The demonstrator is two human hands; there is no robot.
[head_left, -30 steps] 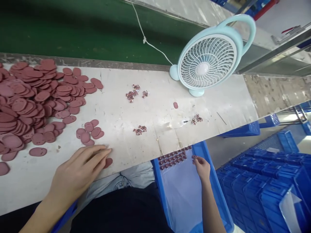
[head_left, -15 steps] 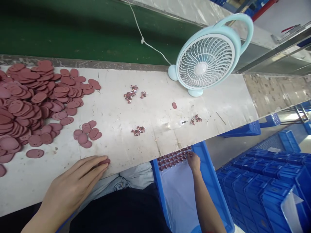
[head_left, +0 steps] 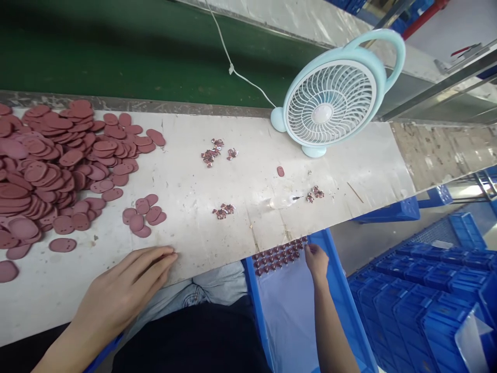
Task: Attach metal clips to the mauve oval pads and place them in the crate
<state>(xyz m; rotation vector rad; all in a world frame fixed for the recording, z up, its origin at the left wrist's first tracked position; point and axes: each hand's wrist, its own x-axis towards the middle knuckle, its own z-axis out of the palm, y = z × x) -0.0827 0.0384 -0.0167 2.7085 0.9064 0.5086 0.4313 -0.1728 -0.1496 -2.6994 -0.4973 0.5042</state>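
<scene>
My left hand [head_left: 122, 285] rests at the table's front edge, fingertips drawn together; whatever they hold, if anything, is hidden. Small reddish-brown oval discs form a large pile [head_left: 42, 176] at the left, and a smaller group [head_left: 143, 215] lies just above that hand. Over the blue tray [head_left: 337, 295] is my right hand [head_left: 317, 263], its fingers closed at the right end of the rows of small dark red pieces [head_left: 277, 257]. What it pinches cannot be made out. Small brown-and-white pieces [head_left: 223, 211] lie in clusters on the table, and a single disc [head_left: 280, 171] sits apart.
A light blue fan [head_left: 330, 103] stands at the table's back edge, its white cable [head_left: 252, 82] running over the green surface behind. A clear bottle with a dark tip [head_left: 281, 202] lies on the white table [head_left: 186, 181]. Blue crates [head_left: 423, 280] are stacked at the right.
The disc seen at my left fingertips is no longer visible. My right hand has moved slightly right and down, off the end of the top row. The view has shifted slightly.
</scene>
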